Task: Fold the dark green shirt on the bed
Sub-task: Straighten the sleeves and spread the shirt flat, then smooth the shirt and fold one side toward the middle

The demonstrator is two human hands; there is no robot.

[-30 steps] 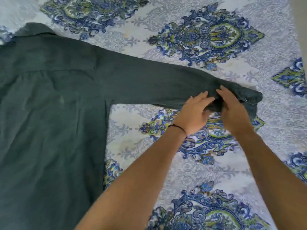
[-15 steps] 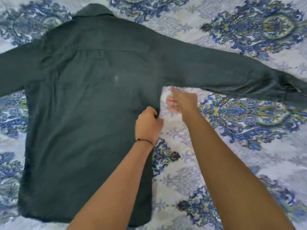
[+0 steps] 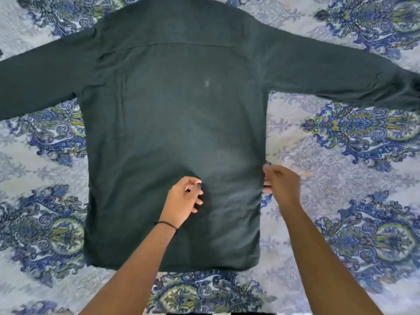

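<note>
The dark green shirt (image 3: 172,123) lies back-up and flat on the bed, with both sleeves stretched out to the sides and the collar at the top edge. My left hand (image 3: 183,201) rests on the shirt's lower middle. Its fingers are loosely curled and spread, and thumb and forefinger touch the cloth; whether they pinch it is unclear. My right hand (image 3: 283,186) is at the shirt's right side edge, its fingertips closed on the seam. Faint creases run across the cloth between the two hands.
The bedsheet (image 3: 341,169) is pale with blue and green paisley motifs and surrounds the shirt on all sides. The right sleeve's cuff (image 3: 409,92) reaches the frame's right edge. The left sleeve (image 3: 34,83) runs off the left edge.
Both hands left the right cuff and came down along the shirt's right side. The left hand now sits on the shirt's body, and the view has shifted to centre the whole shirt.
</note>
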